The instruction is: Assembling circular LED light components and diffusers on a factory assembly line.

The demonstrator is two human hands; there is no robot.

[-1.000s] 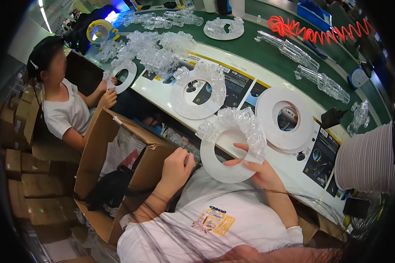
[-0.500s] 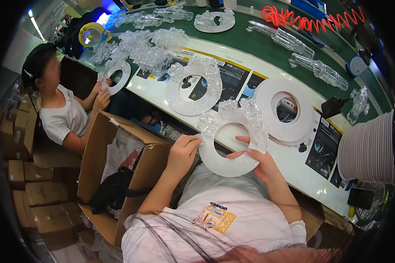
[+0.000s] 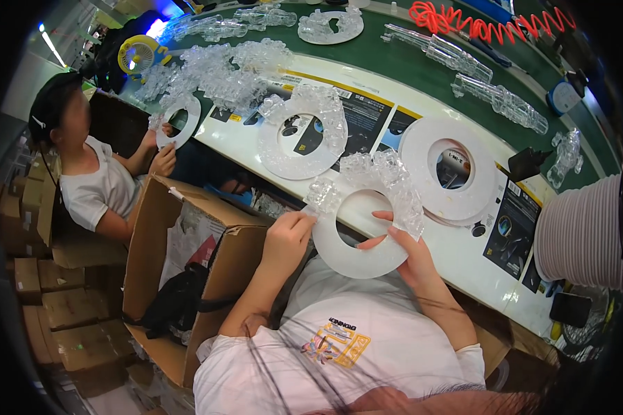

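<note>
A flat white ring (image 3: 356, 265) hangs in front of my chest, with clear plastic pieces (image 3: 403, 181) set along its far and right rim. My right hand (image 3: 414, 257) grips its right side, fingers passing through the central hole and the thumb on the rim. At the left edge, my left hand (image 3: 289, 240) pinches a small clear plastic piece (image 3: 322, 197) between thumb and fingers; where it meets the ring is partly hidden. Just beyond, another white ring (image 3: 273, 155) with clear pieces rests on the table.
A stack of white rings (image 3: 414, 169) lies at the right on printed sheets, near a big cord spool (image 3: 578, 232). Clear plastic parts (image 3: 214, 76) heap at the far left. An open cardboard box (image 3: 239, 259) stands left of me. A co-worker (image 3: 93, 180) holds another ring.
My left hand and the small clear piece have shifted very slightly at the ring's left edge. The right hand keeps its grip. The whole view has moved a little.
</note>
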